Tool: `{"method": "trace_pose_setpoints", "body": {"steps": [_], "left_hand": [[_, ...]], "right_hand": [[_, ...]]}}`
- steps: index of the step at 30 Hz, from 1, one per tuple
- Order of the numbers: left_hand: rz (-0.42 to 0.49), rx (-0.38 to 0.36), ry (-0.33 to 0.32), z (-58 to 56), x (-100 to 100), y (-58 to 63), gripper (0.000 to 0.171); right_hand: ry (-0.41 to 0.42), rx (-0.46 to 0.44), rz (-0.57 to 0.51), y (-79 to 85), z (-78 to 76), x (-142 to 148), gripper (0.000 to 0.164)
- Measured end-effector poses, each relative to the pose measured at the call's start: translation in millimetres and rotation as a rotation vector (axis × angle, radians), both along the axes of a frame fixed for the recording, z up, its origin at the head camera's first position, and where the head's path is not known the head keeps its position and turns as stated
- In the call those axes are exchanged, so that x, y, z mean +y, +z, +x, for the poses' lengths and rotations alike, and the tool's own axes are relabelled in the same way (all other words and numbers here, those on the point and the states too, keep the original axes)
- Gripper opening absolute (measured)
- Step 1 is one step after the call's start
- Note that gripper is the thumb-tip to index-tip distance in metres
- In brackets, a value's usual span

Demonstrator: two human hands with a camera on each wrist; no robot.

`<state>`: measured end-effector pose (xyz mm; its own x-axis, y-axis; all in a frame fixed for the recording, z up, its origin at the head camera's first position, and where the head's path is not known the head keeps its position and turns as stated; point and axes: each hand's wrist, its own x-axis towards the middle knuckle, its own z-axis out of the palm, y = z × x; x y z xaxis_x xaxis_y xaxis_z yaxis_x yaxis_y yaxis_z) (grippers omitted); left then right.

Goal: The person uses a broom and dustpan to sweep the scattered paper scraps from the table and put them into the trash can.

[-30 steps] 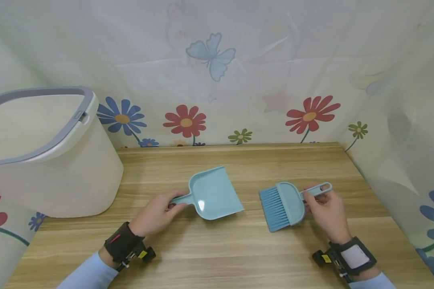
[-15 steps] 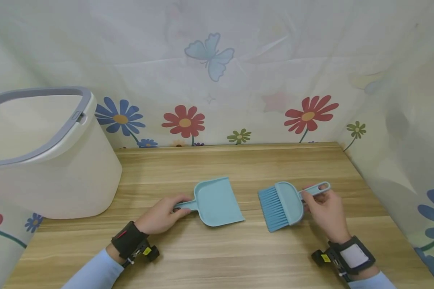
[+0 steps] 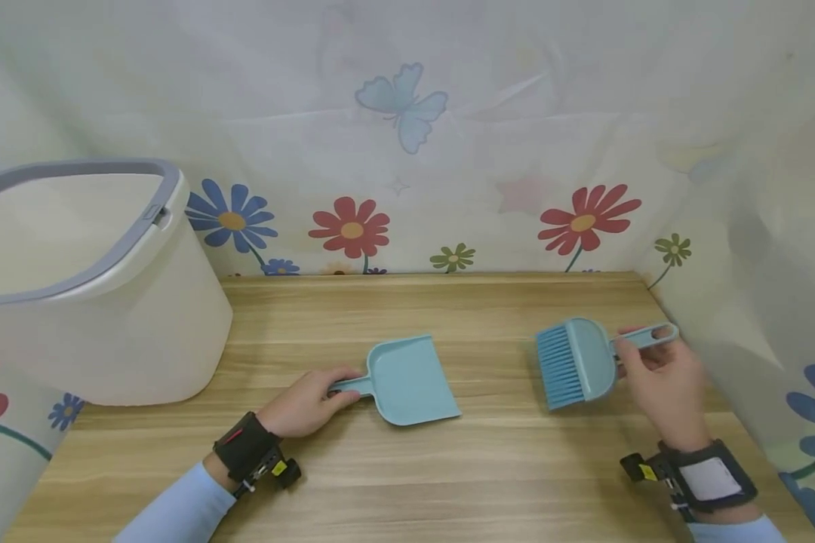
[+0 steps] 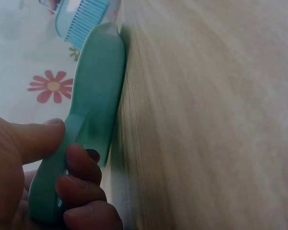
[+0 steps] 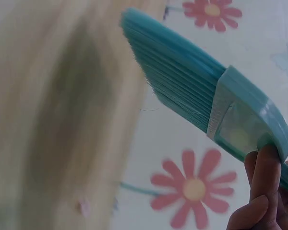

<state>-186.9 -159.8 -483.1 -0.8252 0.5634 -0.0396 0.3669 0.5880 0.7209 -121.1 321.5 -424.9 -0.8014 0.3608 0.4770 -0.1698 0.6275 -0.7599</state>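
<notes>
A light blue dustpan (image 3: pixel 410 381) lies low over the wooden table in the head view, its wide lip toward the right. Its short handle is gripped by my left hand (image 3: pixel 309 403); in the left wrist view the thumb (image 4: pixel 38 136) is on one side and curled fingers on the other. Farther right, my right hand (image 3: pixel 668 392) pinches the handle of a matching blue hand brush (image 3: pixel 577 362). The bristles (image 5: pixel 173 72) point left in the head view. In the right wrist view the brush is raised off the tabletop, with a blurred shadow below it.
At the left stands a large white bin (image 3: pixel 156 324) with a grey rim. The wooden table (image 3: pixel 448 483) ends at a curtain (image 3: pixel 265 136) with printed flowers and a butterfly, which also runs along the right side.
The dustpan came down toward me and levelled out during the first half second, then stayed. Since then my right hand has moved the brush to the right and slightly away, apart from the dustpan.
</notes>
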Motion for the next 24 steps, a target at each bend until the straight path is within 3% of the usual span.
{"method": "trace_pose_setpoints", "body": {"steps": [3, 7, 10, 13, 18, 24], "left_hand": [[0.005, 0.002, 0.004, -0.1, -1, 0.0, 0.038], [0.002, 0.010, -0.004, -1.4, -2, 0.6, 0.039], [-0.001, 0.008, -0.010, -2.9, -2, 1.4, 0.037], [-0.009, 0.011, -0.013, -3.7, -2, 1.1, 0.036], [-0.021, 0.008, -0.022, -3.6, -2, -1.0, 0.036], [-0.014, 0.009, -0.033, -3.9, -2, 2.6, 0.037]], "right_hand": [[-0.089, 0.024, 0.142, 16.5, 0.7, 14, 0.022], [-0.169, 0.061, 0.455, 29.7, 0.6, 32, 0.024], [-0.184, 0.101, 0.667, 27.0, -3.0, 42, 0.016], [-0.198, 0.114, 0.801, 16.9, -9.2, 49, 0.016], [-0.174, 0.064, 0.833, -3.3, -17.4, 48, 0.016], [-0.072, 0.075, 0.789, -11.2, -22.1, 11, 0.014]]}}
